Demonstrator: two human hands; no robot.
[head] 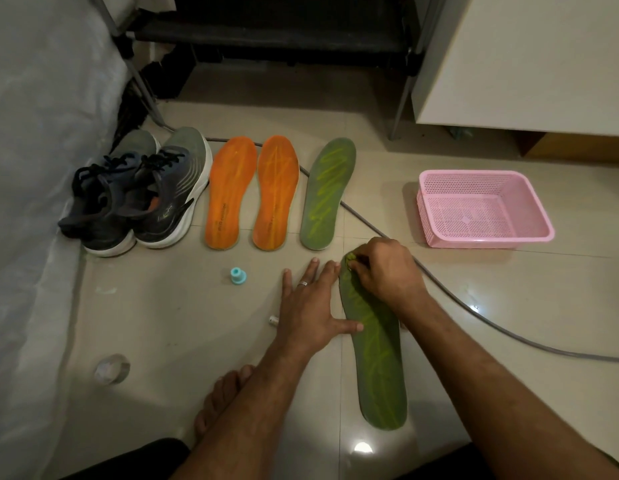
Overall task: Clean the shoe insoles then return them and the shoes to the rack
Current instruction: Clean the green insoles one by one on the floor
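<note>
A green insole (380,362) lies lengthwise on the tiled floor in front of me. My left hand (310,310) rests flat on the floor with its thumb pressing the insole's left edge. My right hand (384,270) is curled at the insole's toe end and pinches a small green scrubbing piece (349,258) against it. A second green insole (327,194) and two orange insoles (230,192) (275,190) lie side by side farther away. A pair of dark sneakers (138,199) stands left of them. The dark shoe rack (284,36) is at the back.
A pink plastic basket (436,216) sits on the right. A grey cable (450,289) runs across the floor behind my right hand. A small teal cap (238,275), a tiny white object (273,320) and a tape roll (111,368) lie on the left. My bare foot (221,393) is below.
</note>
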